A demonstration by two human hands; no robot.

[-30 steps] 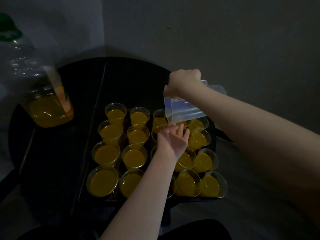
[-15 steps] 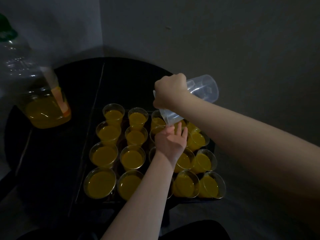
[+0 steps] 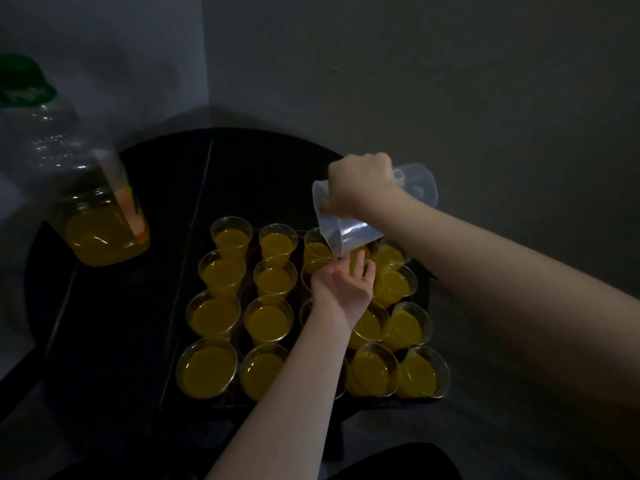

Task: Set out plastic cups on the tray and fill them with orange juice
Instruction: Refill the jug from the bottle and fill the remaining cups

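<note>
Several clear plastic cups (image 3: 266,318) filled with orange juice stand in rows on a dark tray (image 3: 173,341). My right hand (image 3: 360,181) grips a clear, empty-looking measuring jug (image 3: 349,230) by its handle, tipped steeply with the spout down over the cups at the tray's far right. My left hand (image 3: 343,285) reaches in under the spout, its fingers around a cup in the second row that is mostly hidden by the hand.
A large clear bottle (image 3: 69,188) with a green cap and orange juice in its bottom stands on the round black table (image 3: 166,174) at the left. Grey walls meet in a corner behind the table.
The jug has tipped further, its base rising to the right and its spout dropping toward the cups. My left hand stays at the same cup.
</note>
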